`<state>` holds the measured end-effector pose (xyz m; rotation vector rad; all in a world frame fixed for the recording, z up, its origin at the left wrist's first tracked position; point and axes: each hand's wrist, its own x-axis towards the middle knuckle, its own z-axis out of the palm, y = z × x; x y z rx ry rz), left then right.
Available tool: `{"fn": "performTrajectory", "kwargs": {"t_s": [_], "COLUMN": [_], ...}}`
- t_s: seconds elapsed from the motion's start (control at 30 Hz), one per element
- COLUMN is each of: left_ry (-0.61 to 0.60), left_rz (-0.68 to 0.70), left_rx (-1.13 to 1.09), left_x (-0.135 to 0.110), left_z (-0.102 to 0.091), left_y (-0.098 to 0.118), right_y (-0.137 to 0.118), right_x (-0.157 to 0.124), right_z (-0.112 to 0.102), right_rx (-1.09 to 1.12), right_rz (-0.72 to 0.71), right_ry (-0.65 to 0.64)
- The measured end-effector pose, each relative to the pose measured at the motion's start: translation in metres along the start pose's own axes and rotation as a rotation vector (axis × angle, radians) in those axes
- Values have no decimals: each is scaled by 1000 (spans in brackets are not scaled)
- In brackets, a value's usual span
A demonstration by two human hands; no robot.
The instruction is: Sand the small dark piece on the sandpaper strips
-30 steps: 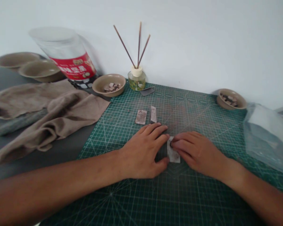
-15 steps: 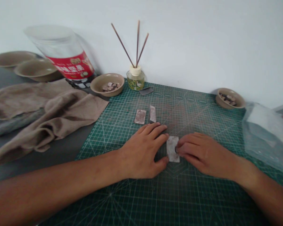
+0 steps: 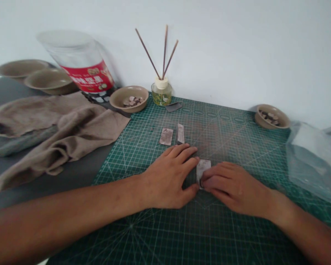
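On the green cutting mat [image 3: 220, 235] lies a pale, smudged rectangular piece [image 3: 203, 165] that looks like worn sandpaper. My left hand [image 3: 171, 176] is open and palm down, its index finger and thumb at the left edge of that piece. Pressed onto its lower part, my right hand [image 3: 231, 187] pinches a small dark piece [image 3: 201, 183] with a rounded edge, mostly hidden by the fingers. Beyond my left hand lie a brownish rectangle [image 3: 166, 136] and a narrow pale strip [image 3: 181, 133] of similar material.
Bowls of small pieces stand at the back, one left [image 3: 129, 99] and one right [image 3: 272, 117]. A reed diffuser [image 3: 161, 92], a large jar [image 3: 85, 70], a brown cloth [image 3: 71, 132], a folded grey scrap [image 3: 173, 106] and a plastic bag [image 3: 314, 162] surround the mat.
My right hand has slid toward me and slightly left over the pale rectangle, carrying the dark piece to its lower end. My left hand stays in place; the view shifts slightly.
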<state>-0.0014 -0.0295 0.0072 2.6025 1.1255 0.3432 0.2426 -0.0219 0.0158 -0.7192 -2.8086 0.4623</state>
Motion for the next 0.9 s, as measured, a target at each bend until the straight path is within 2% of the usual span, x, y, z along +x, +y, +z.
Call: {"fn": "performTrajectory", "kwargs": {"t_s": [0.1,0.17,0.27,0.33,0.47,0.63,0.7,0.8,0.9], "left_ry": [14,17,4,0,8,20,18,11,-2], "left_rz": [-2,-5,-3,0,-6,-2,0,-13,-30], "left_rx": [5,4,-1,0,10,1,2,9,14], "left_x": [0,0,0,0,0,0,0,0,-1], "left_z": [0,1,1,0,1,1,1,-1,-3], "left_y": [0,0,0,1,1,1,1,3,5], "right_y": [5,7,4,2,7,6,4,6,13], "right_x": [5,6,5,5,8,5,7,9,6], "right_z": [2,0,0,3,5,3,6,6,-7], "right_rx": [-71,-68,3,16,-70,47,40,-32,-6], "right_rz": [68,77,10,-5,62,-8,-18,50,122], "right_ry": [102,88,28,50,139,66,93,140,67]}}
